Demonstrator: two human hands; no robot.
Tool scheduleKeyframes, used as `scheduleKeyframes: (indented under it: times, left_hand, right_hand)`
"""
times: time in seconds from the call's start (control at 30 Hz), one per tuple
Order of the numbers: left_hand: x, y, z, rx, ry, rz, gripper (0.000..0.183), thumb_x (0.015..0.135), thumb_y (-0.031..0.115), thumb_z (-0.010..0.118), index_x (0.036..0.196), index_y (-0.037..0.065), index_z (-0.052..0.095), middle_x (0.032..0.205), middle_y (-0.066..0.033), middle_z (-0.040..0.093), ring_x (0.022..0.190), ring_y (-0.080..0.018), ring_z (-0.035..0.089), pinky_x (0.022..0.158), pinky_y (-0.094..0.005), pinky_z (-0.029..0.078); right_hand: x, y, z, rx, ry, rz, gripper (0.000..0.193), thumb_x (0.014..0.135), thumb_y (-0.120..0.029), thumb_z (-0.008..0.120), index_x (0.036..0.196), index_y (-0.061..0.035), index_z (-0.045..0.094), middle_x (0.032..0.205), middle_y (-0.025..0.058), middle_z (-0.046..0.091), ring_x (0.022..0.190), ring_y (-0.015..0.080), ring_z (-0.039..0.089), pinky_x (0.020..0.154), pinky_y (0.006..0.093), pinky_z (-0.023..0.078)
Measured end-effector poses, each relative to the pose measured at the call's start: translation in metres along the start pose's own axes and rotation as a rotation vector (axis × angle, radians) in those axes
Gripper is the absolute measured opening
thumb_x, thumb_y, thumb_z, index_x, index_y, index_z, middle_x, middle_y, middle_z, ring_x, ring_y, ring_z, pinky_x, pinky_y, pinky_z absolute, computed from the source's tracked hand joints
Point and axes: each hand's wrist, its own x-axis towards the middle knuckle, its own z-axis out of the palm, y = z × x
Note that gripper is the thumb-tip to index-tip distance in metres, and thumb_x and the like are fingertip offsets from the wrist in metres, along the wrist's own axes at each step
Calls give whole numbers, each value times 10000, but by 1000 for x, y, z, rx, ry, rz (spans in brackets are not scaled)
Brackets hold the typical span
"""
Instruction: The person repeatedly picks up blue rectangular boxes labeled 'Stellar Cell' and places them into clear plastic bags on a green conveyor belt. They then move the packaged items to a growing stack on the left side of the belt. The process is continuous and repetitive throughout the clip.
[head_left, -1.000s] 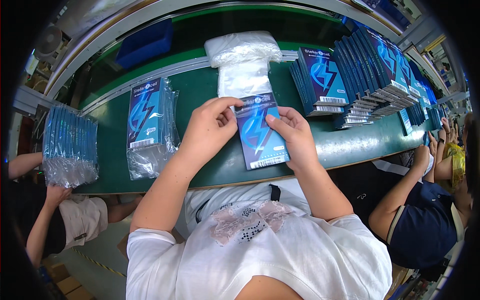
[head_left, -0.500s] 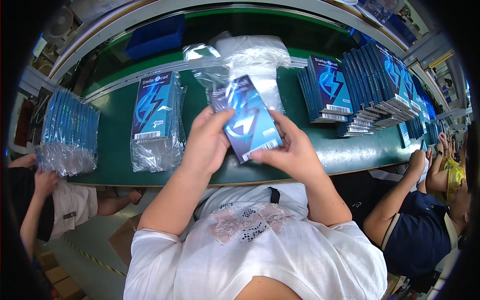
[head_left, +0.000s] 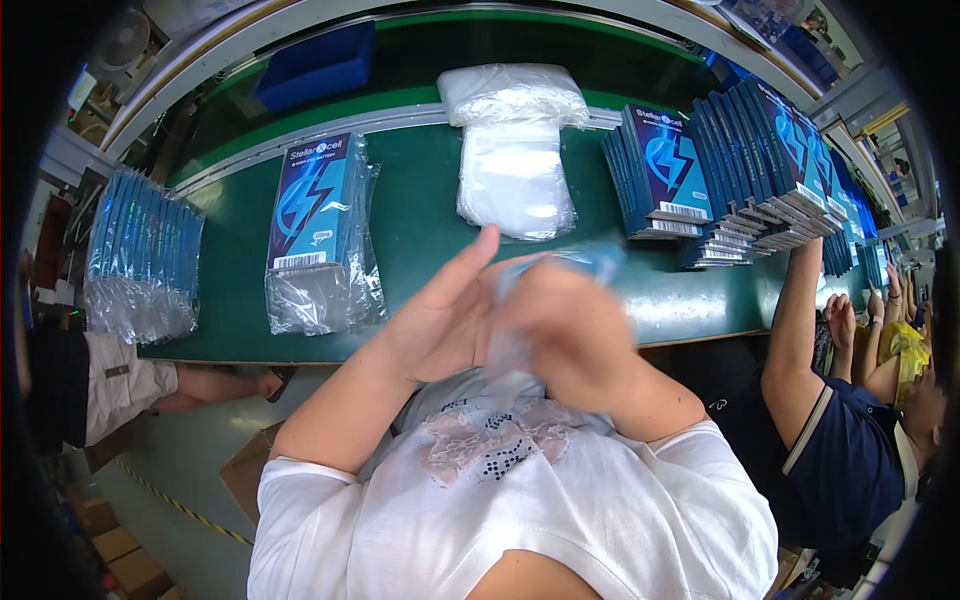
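Above my lap, at the table's near edge, a blue boxed battery pack [head_left: 597,262] shows as a smear, mostly hidden by my right hand [head_left: 575,325]. That hand is blurred too, its fingers closed around the pack; clear film seems to trail below it. Close on its left, my left hand [head_left: 440,310] has its thumb stretched up and palm turned inward, with its other fingers partly covered. Beyond both hands lies a stack of clear plastic bags [head_left: 515,170]. To the left rests a pile of bagged blue battery boxes [head_left: 315,220].
A row of bagged boxes [head_left: 143,255] stands at the table's far left. Unbagged blue boxes [head_left: 665,165] stand in stacks on the right. A blue bin [head_left: 315,68] sits at the back. A co-worker's arm [head_left: 795,340] reaches toward the right stacks.
The box has come toward me and turned, going from plain view to mostly covered by my right hand. My left thumb has left it. The loose bag has left the bag stack.
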Motion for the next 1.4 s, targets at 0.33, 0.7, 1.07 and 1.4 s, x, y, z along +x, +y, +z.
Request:
scheduleKeyframes:
  times: [0.33, 0.7, 1.07, 1.4]
  left_hand:
    - [-66, 65, 21, 1911, 968, 1102, 694, 830, 332, 592, 1427, 90, 334, 1354, -208, 424, 1190, -336, 479, 963, -410, 420]
    - [-97, 116, -22, 1545, 1346, 694, 901, 870, 615, 488, 1449, -19, 214, 1497, -230, 224, 1401, -306, 212, 1124, -369, 189]
    - [-92, 105, -101, 240, 474, 706, 670, 947, 551, 379, 1320, -3, 429, 1243, -177, 560, 1076, -294, 598, 912, -406, 500]
    - [-98, 103, -99, 287, 433, 750, 482, 957, 360, 418, 1258, -10, 490, 1164, -165, 604, 1015, -256, 619, 910, -386, 492]
  right_hand:
    - [4, 4, 17, 183, -8, 81, 500, 763, -125, 714, 1214, 12, 549, 962, 125, 584, 779, 214, 565, 677, 284, 465]
    - [16, 63, 80, 57, -76, 572, 750, 927, -458, 469, 1381, 104, 267, 1329, 279, 378, 1239, 372, 384, 1039, 395, 314]
    - [69, 94, 182, 486, 501, 814, 791, 967, -540, 279, 1412, 108, 193, 1465, 243, 228, 1380, 341, 199, 1134, 342, 147]
    - [68, 112, 174, 656, 437, 807, 632, 994, -419, 274, 1337, 106, 350, 1410, 251, 334, 1327, 352, 301, 1110, 349, 216]
